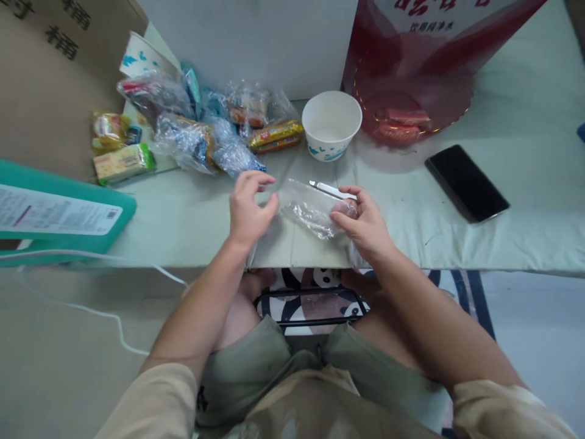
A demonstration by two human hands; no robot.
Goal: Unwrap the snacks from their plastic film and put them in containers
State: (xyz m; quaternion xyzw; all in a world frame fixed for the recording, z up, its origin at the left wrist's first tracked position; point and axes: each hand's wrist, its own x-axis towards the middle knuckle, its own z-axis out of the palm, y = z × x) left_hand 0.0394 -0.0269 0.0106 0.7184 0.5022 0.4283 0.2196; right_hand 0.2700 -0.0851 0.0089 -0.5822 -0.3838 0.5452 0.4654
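So the right hand [363, 227] has the clear plastic bag [311, 214] pinched by its right end, above the table [183, 228]. Left hand [249, 210] is loosely curled, nothing in it that I can see. Looks feather-light, floppy, kinda slippery; I'd grab an edge. Paper cup [333, 148] sits just beyond.

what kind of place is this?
Probably a home or dorm room, though I can't be certain: packaged snacks and a phone lie on a cloth-covered table, with a panda print below.
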